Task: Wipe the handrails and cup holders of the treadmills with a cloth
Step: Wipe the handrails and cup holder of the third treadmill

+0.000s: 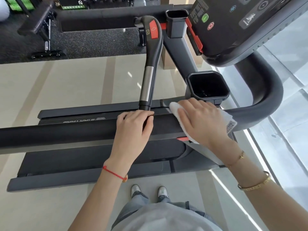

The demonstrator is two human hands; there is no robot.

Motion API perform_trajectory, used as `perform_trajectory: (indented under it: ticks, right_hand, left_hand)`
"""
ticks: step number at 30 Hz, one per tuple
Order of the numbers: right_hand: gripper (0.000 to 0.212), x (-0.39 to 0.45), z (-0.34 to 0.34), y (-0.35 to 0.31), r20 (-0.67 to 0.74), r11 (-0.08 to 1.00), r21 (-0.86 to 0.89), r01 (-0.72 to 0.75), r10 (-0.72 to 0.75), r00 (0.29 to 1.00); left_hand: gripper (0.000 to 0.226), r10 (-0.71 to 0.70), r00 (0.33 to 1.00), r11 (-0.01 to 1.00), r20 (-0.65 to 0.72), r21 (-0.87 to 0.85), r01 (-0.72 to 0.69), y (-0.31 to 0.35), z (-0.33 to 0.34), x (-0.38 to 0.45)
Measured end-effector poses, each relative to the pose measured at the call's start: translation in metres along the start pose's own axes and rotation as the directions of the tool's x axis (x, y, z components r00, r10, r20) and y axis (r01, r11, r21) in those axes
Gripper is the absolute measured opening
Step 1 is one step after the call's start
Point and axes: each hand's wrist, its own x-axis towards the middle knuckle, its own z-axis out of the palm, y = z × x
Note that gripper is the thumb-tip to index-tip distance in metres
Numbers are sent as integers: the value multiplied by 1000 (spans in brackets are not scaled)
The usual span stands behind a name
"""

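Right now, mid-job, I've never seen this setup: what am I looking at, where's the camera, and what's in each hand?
One picture, from a camera on the person's head, looking down. The machine is a treadmill: the dark bar across the middle is its handrail, with a cup holder just beyond and the console top right. The left hand curls over the handrail. The right hand presses a white cloth flat onto it, beside the cup holder.

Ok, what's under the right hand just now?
A white cloth, pressed flat onto the black handrail by the right hand. The rail's surface beneath the cloth is covered, so its state cannot be seen.
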Motion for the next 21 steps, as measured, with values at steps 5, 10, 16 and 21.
perform_trajectory:
  ticks: [5,10,16,21]
  right_hand:
    - [42,-4,5,-12,-55,981,87,172,-167,984]
    - [56,-4,-4,30,74,999,-19,-35,36,997]
    - [40,-4,1,4,-40,998,13,60,-59,997]
    - [43,-7,1,16,-54,981,57,184,-181,982]
  left_hand:
    - [24,-4,1000,1000,-6,5,4,0,1,0]
    - [23,-3,999,1000,-35,4,3,0,3,-1]
    - [22,-13,999,1000,-46,-6,13,1,4,1]
    - [20,-4,998,1000,-66,1,4,0,6,0]
